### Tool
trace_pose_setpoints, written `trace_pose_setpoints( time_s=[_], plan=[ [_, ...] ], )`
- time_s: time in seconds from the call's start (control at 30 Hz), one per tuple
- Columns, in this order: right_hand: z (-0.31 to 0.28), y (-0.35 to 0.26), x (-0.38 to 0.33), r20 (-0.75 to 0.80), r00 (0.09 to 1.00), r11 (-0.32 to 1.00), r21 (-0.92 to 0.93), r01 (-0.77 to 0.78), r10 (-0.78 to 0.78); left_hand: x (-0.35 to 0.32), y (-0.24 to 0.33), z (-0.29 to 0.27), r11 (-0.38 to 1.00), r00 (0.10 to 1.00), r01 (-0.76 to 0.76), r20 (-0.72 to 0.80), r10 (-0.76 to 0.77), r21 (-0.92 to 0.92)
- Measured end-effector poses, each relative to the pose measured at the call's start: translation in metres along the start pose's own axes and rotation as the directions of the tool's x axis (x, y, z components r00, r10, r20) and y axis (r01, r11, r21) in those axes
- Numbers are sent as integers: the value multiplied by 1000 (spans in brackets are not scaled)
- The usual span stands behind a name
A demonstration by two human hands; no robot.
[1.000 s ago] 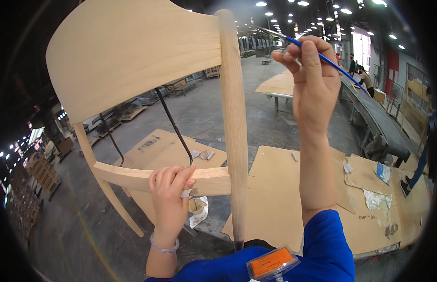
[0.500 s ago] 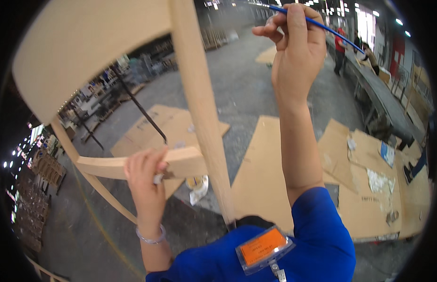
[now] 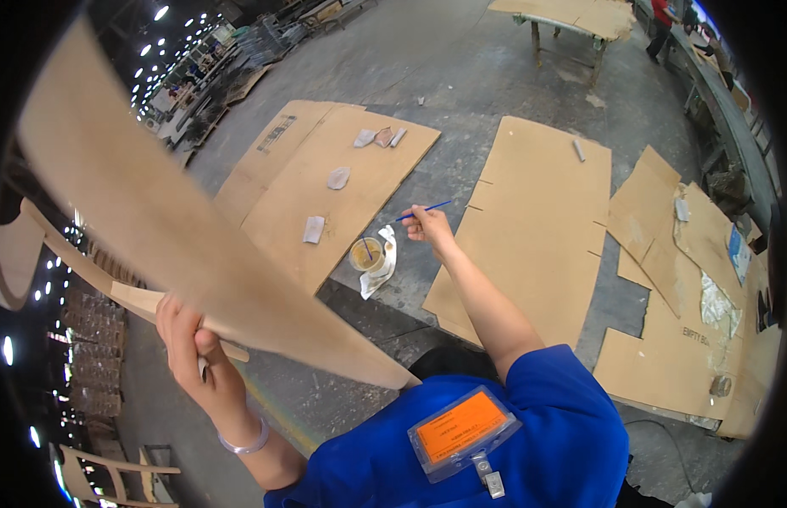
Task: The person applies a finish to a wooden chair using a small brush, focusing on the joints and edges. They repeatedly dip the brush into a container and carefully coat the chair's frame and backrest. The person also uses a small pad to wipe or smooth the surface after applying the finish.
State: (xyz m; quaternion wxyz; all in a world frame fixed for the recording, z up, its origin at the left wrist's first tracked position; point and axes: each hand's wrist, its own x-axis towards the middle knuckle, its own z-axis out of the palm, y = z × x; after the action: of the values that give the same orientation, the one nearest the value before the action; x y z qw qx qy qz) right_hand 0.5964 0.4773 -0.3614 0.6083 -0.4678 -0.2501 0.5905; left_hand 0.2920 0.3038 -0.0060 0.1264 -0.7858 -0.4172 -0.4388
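An unfinished pale wooden chair frame [image 3: 190, 245] fills the left side, tilted, with its wide post passing close in front of me. My left hand [image 3: 190, 351] has its fingers closed around the chair's rail [image 3: 133, 298]. Something small and greyish shows by its thumb, too little to name. Out over the floor, my right hand [image 3: 427, 227] pinches a thin blue paintbrush [image 3: 436, 206]. Its tip points left, above a clear cup [image 3: 356, 256] of yellowish-brown paste. A blue stick stands in the cup, and a crumpled white cloth [image 3: 378, 281] lies against it.
Cardboard sheets [image 3: 529, 220] cover much of the floor, with sandpaper pieces [image 3: 338, 178] on the left sheet [image 3: 283, 212]. A low table [image 3: 571, 17] stands far ahead. Another chair frame [image 3: 114, 474] is at lower left. People are by a long bench [image 3: 724, 110] at far right.
My right hand has come down from high up with the brush to near the cup. The chair has tilted and shifted left, my left hand staying on its rail. My view has turned downward.
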Motion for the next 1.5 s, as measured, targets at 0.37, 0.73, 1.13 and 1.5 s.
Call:
trace_pose_setpoints(
  time_s=[0.37, 0.73, 1.13, 1.5],
  plan=[
    [18, 187, 81, -106, 929, 922, 206, -329, 355, 16, -43, -1, 937, 948, -312, 112, 297, 159],
    [53, -13, 67, 51, 991, 914, 395, 96, -126, 23, -21, 9, 997, 998, -52, 22, 51, 50],
    [136, -422, -221, 56, -288, -227, 480, 848, -956, 38, 12, 16, 997, 997, -77, 3, 77, -25],
    [210, -470, -245, 159, -469, -414, 287, 864, -869, 38, 13, 17, 994, 993, -110, -50, 109, -16]
  ],
)
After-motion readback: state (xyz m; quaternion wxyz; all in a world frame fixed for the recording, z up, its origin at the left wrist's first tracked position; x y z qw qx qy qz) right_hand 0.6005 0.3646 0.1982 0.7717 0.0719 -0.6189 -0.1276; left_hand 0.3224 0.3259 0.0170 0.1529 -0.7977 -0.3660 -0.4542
